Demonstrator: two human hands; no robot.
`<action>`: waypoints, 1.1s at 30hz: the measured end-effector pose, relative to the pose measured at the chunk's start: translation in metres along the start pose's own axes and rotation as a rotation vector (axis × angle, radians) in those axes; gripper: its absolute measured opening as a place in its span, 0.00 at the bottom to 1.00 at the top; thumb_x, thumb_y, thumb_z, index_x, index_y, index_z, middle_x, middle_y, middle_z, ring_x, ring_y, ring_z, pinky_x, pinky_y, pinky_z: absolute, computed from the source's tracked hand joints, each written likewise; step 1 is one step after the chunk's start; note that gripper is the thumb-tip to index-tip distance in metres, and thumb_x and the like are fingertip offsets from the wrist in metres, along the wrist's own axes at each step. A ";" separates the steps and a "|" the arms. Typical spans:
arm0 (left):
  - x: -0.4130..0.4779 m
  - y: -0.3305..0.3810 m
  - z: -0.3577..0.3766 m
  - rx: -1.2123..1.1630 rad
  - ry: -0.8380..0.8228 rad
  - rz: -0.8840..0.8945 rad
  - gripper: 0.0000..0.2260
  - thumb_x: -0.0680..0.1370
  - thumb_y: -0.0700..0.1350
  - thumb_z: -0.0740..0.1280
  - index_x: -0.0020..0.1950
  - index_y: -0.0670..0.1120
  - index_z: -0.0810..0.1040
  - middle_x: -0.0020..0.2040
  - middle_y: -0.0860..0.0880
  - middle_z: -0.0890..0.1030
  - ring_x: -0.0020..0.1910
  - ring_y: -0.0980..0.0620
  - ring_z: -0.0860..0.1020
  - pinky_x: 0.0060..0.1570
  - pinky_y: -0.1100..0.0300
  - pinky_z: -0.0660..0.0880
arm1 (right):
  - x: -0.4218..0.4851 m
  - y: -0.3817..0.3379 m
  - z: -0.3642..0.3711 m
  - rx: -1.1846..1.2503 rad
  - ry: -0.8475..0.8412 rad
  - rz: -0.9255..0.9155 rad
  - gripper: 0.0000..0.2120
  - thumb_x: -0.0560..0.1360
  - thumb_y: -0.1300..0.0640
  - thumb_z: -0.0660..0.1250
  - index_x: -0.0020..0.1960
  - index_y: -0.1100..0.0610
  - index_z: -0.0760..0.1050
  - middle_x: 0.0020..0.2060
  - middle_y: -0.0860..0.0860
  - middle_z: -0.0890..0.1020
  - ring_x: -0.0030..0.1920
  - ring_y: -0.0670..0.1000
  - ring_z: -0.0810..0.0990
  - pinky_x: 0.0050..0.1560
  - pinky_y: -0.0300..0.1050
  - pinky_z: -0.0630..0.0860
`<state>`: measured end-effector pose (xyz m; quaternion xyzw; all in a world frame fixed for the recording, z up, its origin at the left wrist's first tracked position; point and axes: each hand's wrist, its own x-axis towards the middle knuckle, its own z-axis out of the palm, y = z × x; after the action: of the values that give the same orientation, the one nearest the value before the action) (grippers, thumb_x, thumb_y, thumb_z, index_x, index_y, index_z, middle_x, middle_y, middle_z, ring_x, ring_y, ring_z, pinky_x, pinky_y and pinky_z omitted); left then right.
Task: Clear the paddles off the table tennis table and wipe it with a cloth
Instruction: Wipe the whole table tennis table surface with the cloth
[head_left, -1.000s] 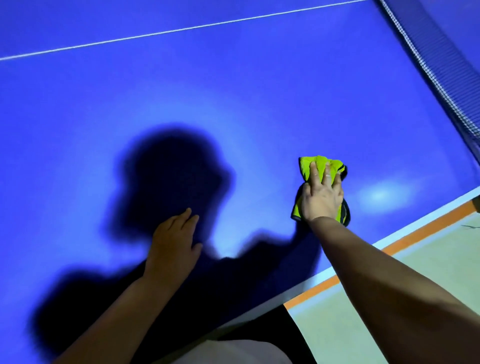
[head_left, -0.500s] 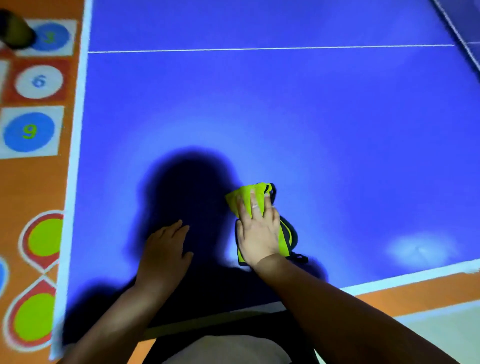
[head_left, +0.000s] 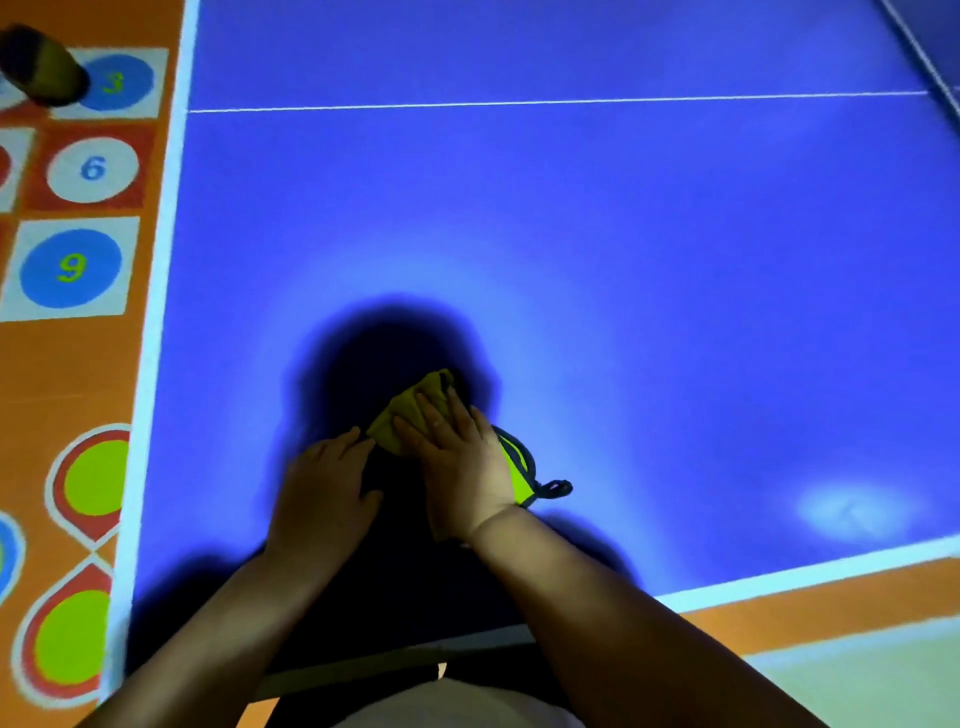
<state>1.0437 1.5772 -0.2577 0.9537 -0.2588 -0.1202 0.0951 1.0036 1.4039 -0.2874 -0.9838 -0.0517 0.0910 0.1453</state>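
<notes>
The blue table tennis table (head_left: 597, 260) fills most of the view, with a white centre line across its far part. A yellow-green cloth (head_left: 413, 405) with dark trim lies on it near the front edge. My right hand (head_left: 457, 462) presses flat on the cloth, fingers straight. My left hand (head_left: 324, 493) rests flat on the table just left of the cloth, its fingertips almost touching it. No paddle is in view on the table.
The net (head_left: 935, 62) runs along the far right corner. Left of the table is an orange floor mat (head_left: 72, 364) with numbered circles, and a dark round object (head_left: 41, 67) stands on it at the top left. The table's front edge (head_left: 779, 577) is close to my body.
My right hand has slid the cloth leftwards across the table, from near the right front edge to beside my left hand. My view has swung left, revealing the floor mat.
</notes>
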 end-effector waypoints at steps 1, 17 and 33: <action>0.009 0.009 0.001 -0.002 0.006 0.011 0.25 0.57 0.46 0.71 0.52 0.38 0.82 0.52 0.38 0.82 0.45 0.38 0.81 0.45 0.47 0.78 | 0.000 0.015 -0.002 0.017 0.034 0.023 0.25 0.72 0.52 0.56 0.69 0.49 0.72 0.71 0.52 0.71 0.72 0.65 0.65 0.66 0.60 0.68; 0.179 0.207 0.050 -0.159 0.018 0.198 0.26 0.59 0.44 0.72 0.56 0.38 0.80 0.58 0.39 0.79 0.51 0.39 0.80 0.54 0.44 0.74 | -0.053 0.323 -0.080 -0.006 0.254 0.628 0.27 0.73 0.51 0.52 0.72 0.47 0.68 0.73 0.54 0.68 0.73 0.63 0.63 0.67 0.58 0.64; 0.210 0.212 0.055 -0.187 0.105 0.112 0.25 0.60 0.45 0.68 0.56 0.39 0.80 0.60 0.40 0.78 0.54 0.39 0.78 0.58 0.51 0.72 | -0.034 0.403 -0.108 -0.007 0.231 0.891 0.25 0.80 0.50 0.57 0.76 0.43 0.58 0.78 0.49 0.55 0.77 0.56 0.50 0.73 0.52 0.49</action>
<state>1.1042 1.2822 -0.2964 0.9298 -0.2938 -0.0882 0.2036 1.0213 0.9857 -0.2994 -0.9144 0.3924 0.0339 0.0935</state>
